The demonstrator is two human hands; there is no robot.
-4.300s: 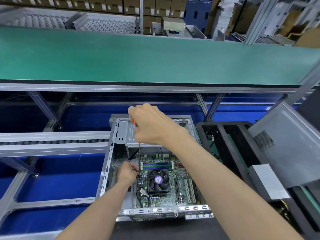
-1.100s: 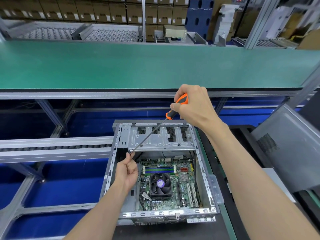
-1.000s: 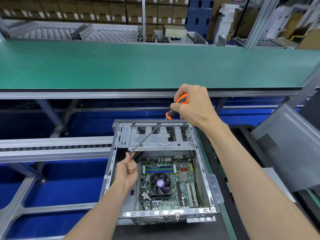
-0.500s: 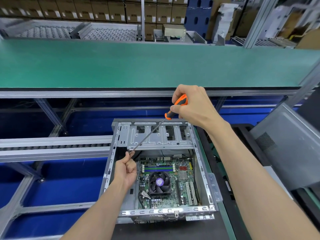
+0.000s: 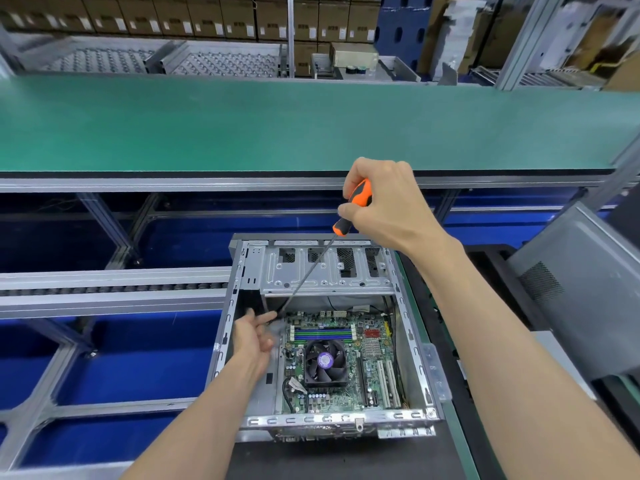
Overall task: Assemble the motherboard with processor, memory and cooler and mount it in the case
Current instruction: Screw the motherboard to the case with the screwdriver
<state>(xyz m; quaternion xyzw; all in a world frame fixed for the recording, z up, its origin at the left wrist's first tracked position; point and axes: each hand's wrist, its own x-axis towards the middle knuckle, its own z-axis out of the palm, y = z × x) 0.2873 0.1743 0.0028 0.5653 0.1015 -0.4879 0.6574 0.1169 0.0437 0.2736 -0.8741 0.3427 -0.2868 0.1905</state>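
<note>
An open metal case [image 5: 426, 362] lies in front of me with the green motherboard [image 5: 374, 386] inside it. A black cooler fan [image 5: 325, 362] sits on the board, with memory slots [image 5: 323, 333] just beyond it. My right hand [image 5: 384, 202] grips the orange and black handle of a long screwdriver [image 5: 351, 211]. Its shaft slants down-left to the board's far left corner. My left hand [image 5: 254, 336] is inside the case by the tip, fingers loosened, its fingertips touching the shaft's end.
A drive bay bracket [image 5: 322, 268] spans the case's far end. A long green bench [image 5: 311, 123] runs across beyond it. A roller conveyor [image 5: 110, 289] lies left, over blue floor. A grey side panel [image 5: 581, 285] leans at the right on a black rack.
My left hand has uncurled from a fist around the screwdriver tip to loose fingers. The tip has dropped lower, toward the board's corner. My right hand keeps hold of the handle.
</note>
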